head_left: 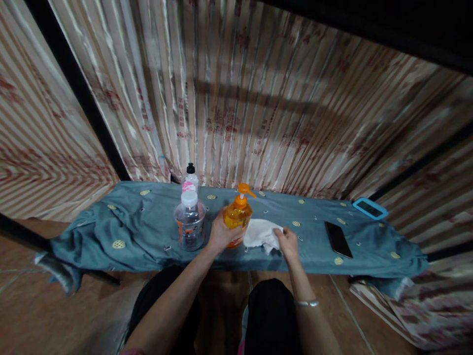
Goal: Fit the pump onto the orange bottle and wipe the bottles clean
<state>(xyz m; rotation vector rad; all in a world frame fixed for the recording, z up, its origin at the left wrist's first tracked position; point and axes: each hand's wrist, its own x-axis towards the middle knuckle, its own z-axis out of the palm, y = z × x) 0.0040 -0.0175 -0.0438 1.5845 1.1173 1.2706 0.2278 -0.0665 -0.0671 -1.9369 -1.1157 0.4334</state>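
An orange pump bottle (239, 213) stands on a low bench covered with a teal cloth (140, 222). My left hand (220, 231) is wrapped around the bottle's left side. My right hand (287, 242) grips a crumpled white cloth (260, 231) that lies against the bottle's right side. To the left of the bottle stands a clear bottle with a white cap (189, 221), and behind it a smaller bottle with a pink label and black cap (189, 181).
A black phone (337, 238) lies flat on the teal cloth to the right. A blue-framed device (370, 208) rests at the bench's far right corner. Striped curtains (258, 98) hang close behind the bench. Brown tiled floor lies below.
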